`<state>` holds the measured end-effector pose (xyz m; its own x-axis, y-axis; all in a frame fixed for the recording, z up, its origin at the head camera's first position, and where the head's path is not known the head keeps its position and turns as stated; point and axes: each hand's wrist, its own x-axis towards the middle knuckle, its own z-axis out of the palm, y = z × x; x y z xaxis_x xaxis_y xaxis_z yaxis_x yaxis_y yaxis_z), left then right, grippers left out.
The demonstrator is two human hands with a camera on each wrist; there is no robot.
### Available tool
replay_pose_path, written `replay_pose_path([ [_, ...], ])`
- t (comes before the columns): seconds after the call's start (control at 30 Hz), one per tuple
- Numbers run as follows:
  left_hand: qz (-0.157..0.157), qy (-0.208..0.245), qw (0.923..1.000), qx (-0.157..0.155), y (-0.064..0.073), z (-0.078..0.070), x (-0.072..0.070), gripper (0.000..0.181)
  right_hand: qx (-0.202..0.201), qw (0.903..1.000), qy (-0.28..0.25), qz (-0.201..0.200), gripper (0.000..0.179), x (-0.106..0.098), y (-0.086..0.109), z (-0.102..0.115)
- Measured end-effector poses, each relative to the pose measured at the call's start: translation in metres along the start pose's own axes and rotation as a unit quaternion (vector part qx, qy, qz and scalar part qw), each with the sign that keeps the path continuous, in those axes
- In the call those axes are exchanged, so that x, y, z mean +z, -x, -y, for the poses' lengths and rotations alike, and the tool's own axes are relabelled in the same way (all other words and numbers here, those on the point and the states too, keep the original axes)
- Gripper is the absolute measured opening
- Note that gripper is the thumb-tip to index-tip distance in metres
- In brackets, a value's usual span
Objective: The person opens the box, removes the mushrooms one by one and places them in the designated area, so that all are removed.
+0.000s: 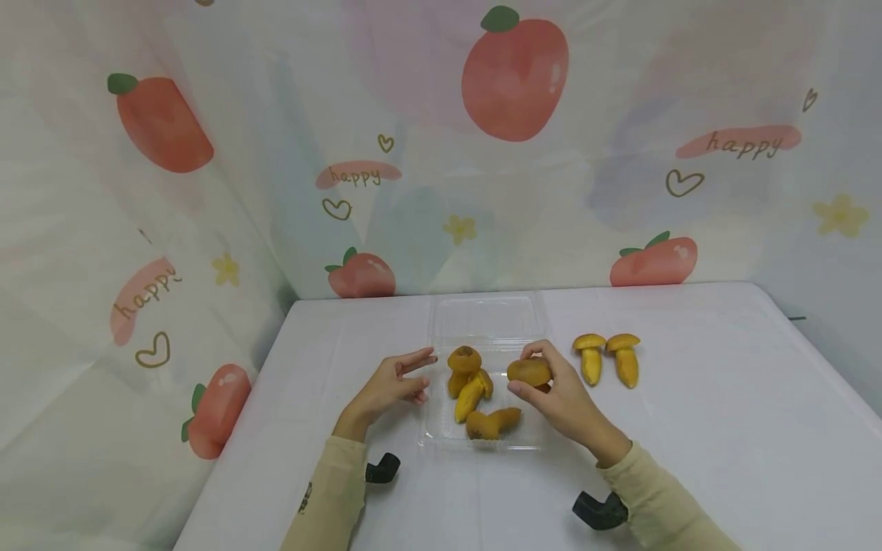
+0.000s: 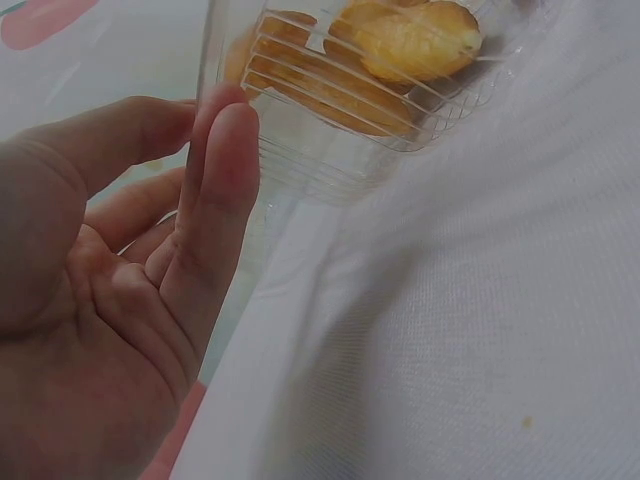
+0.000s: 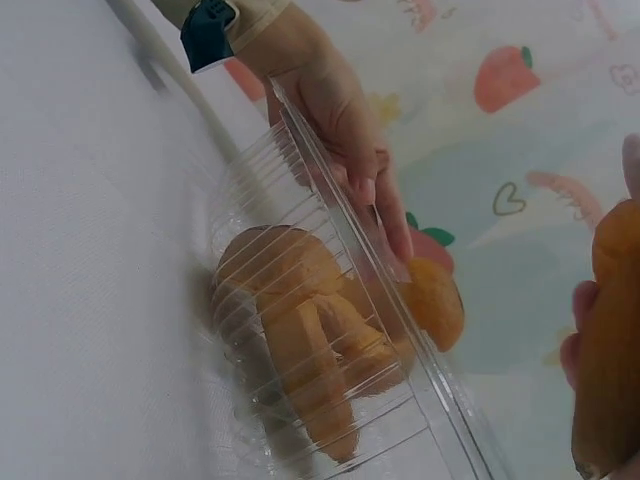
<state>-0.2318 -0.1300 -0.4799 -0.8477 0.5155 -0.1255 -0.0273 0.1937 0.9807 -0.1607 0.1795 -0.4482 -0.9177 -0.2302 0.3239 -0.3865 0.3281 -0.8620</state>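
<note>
The right hand [image 1: 566, 402] grips a mushroom [image 1: 529, 372] by its cap, over the right part of a clear box [image 1: 441, 423]. The left hand [image 1: 381, 389] holds nothing; its fingers are nearly straight and touch the box's left rim. More mushrooms [image 1: 470, 399] lie in the box. The lid [image 1: 489, 317] lies open, near the surface's [image 1: 689, 428] back edge. Two loose mushrooms [image 1: 626, 360] sit right of the box, toward the back right corner. The wall cloth [image 1: 427, 92] says "happy" in three places. A dark mark [image 1: 305, 498] on the left sleeve [image 1: 331, 490] is too small to read.
</note>
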Motion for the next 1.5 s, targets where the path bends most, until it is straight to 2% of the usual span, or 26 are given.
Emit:
replay_pose_path([
  [0.4,0.000,-0.005,1.0000,0.001,-0.002,0.005,-0.002,0.062,-0.010,0.9996,0.019,-0.017,0.046,-0.006,-0.002,0.000],
  [0.57,-0.001,-0.005,1.0000,0.002,-0.002,0.005,-0.001,0.062,-0.013,0.9999,0.001,0.000,0.039,-0.011,-0.003,-0.001],
  [0.73,-0.002,-0.007,1.0000,0.000,-0.003,0.005,-0.001,0.062,-0.030,0.9989,-0.028,0.024,0.047,-0.017,-0.001,-0.001],
  [0.97,-0.005,-0.011,0.9999,-0.003,-0.003,0.005,0.000,0.063,-0.047,0.9977,-0.047,0.010,0.047,-0.025,-0.003,0.003],
  [1.23,-0.006,-0.011,0.9999,-0.002,-0.001,0.004,0.000,0.062,-0.048,0.9983,0.002,-0.033,0.051,-0.036,-0.005,0.008],
  [1.5,-0.006,-0.012,0.9999,-0.001,-0.001,0.003,0.000,0.062,-0.080,0.9934,-0.068,-0.046,0.047,-0.059,-0.006,0.012],
])
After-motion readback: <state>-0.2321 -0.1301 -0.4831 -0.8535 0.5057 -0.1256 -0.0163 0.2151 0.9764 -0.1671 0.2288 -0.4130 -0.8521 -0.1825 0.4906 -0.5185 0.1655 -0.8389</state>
